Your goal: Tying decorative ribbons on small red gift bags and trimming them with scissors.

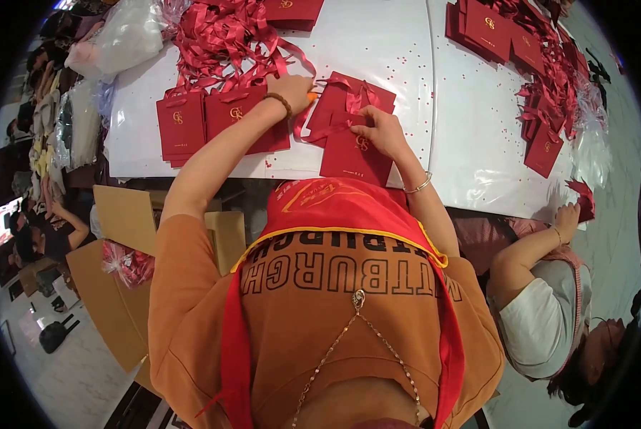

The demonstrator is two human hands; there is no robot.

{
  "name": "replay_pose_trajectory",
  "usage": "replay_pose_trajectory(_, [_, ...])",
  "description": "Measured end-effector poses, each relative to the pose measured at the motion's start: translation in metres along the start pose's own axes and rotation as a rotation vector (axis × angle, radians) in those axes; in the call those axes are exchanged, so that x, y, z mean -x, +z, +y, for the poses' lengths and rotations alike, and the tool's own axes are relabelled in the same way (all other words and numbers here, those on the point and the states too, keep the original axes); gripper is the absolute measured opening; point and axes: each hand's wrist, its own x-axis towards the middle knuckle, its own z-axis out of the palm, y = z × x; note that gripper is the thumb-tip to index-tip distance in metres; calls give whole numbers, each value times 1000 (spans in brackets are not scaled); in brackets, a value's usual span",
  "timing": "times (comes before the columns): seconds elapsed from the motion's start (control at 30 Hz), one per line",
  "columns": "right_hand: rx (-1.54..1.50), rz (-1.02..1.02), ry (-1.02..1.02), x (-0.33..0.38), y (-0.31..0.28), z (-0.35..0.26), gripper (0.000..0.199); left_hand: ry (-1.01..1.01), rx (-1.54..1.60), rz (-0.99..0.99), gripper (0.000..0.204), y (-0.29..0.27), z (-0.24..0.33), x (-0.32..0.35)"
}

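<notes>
My left hand [292, 94] reaches over the table, its fingers closed on a red satin ribbon; a small orange thing shows at its fingertips, too small to name. The ribbon [327, 132] runs across to my right hand [381, 132], where thumb and forefinger pinch it. Beneath that hand lies a red paper gift bag [352, 154] with gold print, partly covered by my fingers. Another red bag [377, 96] with a ribbon bow lies under it, tilted. Left of these, beside my left forearm, are stacked red bags [181, 127].
A heap of tangled red ribbons [220, 43] covers the far left of the white table [399, 43]. More red bags [488, 32] lie at the right. A person [549, 300] sits on the right, holding red material. Cardboard boxes [109, 300] stand below the left edge.
</notes>
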Motion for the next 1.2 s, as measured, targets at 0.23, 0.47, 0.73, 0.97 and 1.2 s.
replay_pose_trajectory(0.23, [44,-11,-7,0,-3,-4,36,142,256,278,13,11,0,-4])
replay_pose_trajectory(0.47, [39,-51,-93,-12,6,-29,35,220,636,138,16,3,36,18])
replay_pose_trajectory(0.73, [500,194,-284,26,-23,-25,30,193,502,92,19,18,37,22])
replay_pose_trajectory(0.97, [-72,-49,139,26,-32,-11,25,320,676,310,14,21,55,33])
replay_pose_trajectory(1.2, [-237,-112,246,26,-37,-16,26,187,898,205,7,45,84,41])
